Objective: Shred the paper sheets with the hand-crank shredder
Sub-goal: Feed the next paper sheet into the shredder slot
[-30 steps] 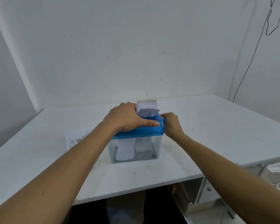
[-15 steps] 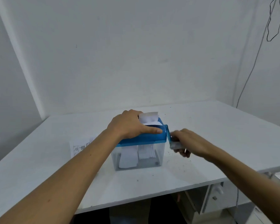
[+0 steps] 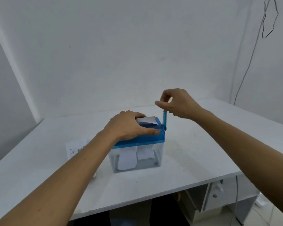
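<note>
Shredder (image 3: 138, 141) on table (image 3: 207, 154) — crank (image 3: 164, 120) on its right, printed sheet (image 3: 75, 149) left, paper (image 3: 147, 120) in top slot.

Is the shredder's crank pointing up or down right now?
Up. The blue crank arm stands nearly vertical above its pivot, its top pinched in the right hand.
</note>
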The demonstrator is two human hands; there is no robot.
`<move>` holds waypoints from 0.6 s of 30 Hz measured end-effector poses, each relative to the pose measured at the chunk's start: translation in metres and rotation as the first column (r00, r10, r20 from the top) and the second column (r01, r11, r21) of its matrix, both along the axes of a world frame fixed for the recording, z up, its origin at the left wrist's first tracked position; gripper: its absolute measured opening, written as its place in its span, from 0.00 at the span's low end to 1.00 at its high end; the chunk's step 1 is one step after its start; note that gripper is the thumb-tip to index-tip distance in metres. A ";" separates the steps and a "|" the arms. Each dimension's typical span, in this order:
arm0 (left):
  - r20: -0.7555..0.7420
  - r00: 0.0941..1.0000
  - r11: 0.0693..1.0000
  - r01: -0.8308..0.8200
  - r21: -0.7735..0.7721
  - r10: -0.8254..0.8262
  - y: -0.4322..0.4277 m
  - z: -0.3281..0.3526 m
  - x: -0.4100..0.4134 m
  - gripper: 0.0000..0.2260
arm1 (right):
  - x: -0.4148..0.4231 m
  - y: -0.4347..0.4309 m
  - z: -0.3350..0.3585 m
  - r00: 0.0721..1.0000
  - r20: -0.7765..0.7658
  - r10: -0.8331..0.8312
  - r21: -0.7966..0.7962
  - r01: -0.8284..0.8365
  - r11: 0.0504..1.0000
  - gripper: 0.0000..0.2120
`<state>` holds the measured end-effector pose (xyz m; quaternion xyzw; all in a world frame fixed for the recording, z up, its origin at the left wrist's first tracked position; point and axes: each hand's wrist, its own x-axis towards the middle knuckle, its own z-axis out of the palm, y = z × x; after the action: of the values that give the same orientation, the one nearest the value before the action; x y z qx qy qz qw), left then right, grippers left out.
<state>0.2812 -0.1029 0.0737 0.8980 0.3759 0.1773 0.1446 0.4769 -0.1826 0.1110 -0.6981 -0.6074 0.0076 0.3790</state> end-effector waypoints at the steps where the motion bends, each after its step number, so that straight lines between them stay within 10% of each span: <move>1: -0.008 1.000 1.000 0.001 0.011 -0.001 0.000 0.000 0.000 0.41 | 0.001 0.008 -0.002 1.000 -0.005 0.000 0.018 0.000 1.000 0.14; 18: -0.072 0.997 0.995 -0.027 0.093 0.034 -0.011 0.000 -0.003 0.35 | -0.017 0.014 -0.105 0.923 -0.284 -0.260 -0.414 0.127 0.901 0.16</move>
<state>0.2780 -0.1139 0.0737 0.9038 0.3859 0.1634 0.0865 0.4595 -0.1682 0.0065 -0.8053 -0.4475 0.2071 0.3291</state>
